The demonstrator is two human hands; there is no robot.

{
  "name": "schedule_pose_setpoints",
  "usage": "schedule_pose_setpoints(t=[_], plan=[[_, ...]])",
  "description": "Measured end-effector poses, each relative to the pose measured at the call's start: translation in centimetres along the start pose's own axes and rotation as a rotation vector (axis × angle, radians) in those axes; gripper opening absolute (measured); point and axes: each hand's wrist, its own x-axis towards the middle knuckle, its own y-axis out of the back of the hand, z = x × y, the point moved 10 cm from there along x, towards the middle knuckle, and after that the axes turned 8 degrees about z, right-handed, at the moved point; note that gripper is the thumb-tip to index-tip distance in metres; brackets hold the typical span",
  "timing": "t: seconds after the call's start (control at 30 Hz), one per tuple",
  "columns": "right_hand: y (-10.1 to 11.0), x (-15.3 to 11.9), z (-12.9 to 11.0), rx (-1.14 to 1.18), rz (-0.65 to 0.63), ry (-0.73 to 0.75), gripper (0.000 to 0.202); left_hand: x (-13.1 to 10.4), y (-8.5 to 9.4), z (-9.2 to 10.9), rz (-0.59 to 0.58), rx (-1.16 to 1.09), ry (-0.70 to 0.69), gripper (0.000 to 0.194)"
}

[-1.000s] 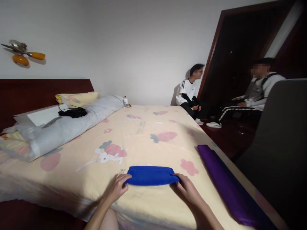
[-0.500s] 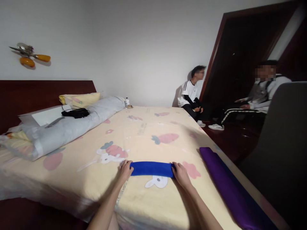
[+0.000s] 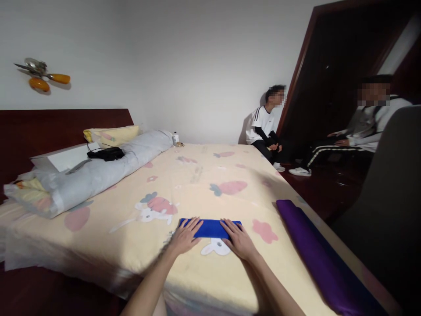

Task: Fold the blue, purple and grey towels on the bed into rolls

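Evidently neither hand is clenched: the left hand (image 3: 184, 239) and the right hand (image 3: 241, 242) lie palm-down, fingers spread, over the two ends of a bright-blue, flat rectangle of folded cloth (image 3: 210, 228), pressing on it rather than gripping. It rests near the front of a cream bedsheet (image 3: 226, 276) printed with pink carrots and white rabbits, just beyond one rabbit's head. To the right, well apart, lies a long, purple, folded fabric strip (image 3: 307, 259).

At the far left, a thick roll in pale-grey translucent wrapping (image 3: 108, 175) holds yellow-and-orange material, visible at its near end. A white, flat-sided, box-like item (image 3: 70, 159) rests on it; its contents cannot be told. Farther back stands a small, white, dark-capped bottle (image 3: 176, 139), its label too small to read. Lettering on the bedsheet is illegible, as is the small dark mark on a seated person's white T-shirt (image 3: 262, 120).
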Motion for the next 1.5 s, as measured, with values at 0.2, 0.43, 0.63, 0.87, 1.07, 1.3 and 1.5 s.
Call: schedule_pose_setpoints(t=[0.2, 0.43, 0.63, 0.87, 1.07, 1.3, 1.5], plan=[[1.2, -2.5, 4.3, -0.001, -0.042, -0.051, 0.061, -2.5, 0.4, -4.1, -0.098, -0.023, 0.003, 0.062], [1.7, -2.2, 3.9, -0.023, 0.015, -0.042, 0.055, -2.8, 0.2, -5.3, -0.105, -0.029, 0.010, 0.070], [2.0, -2.8, 3.3, -0.077, 0.062, 0.027, 0.052, -2.5, 0.3, -5.8, -0.124, 0.012, -0.002, 0.076], [3.0, -2.3, 2.7, -0.029, 0.041, -0.046, 0.053, -3.2, -0.5, -6.3, -0.164, 0.011, 0.082, 0.085], [6.6, 0.4, 1.7, 0.054, 0.003, -0.076, 0.040, -3.5, -0.1, -6.4, -0.118, -0.057, 0.167, 0.073], [19.7, 7.9, -2.2, 0.100, 0.138, -0.022, 0.029, -2.0, 1.0, -3.6, 0.096, -0.476, 0.436, 0.051], [28.0, 9.9, -10.0, 0.038, 0.166, 0.182, 0.029, -1.6, -1.3, 5.1, 0.034, -0.725, 0.496, 0.028]])
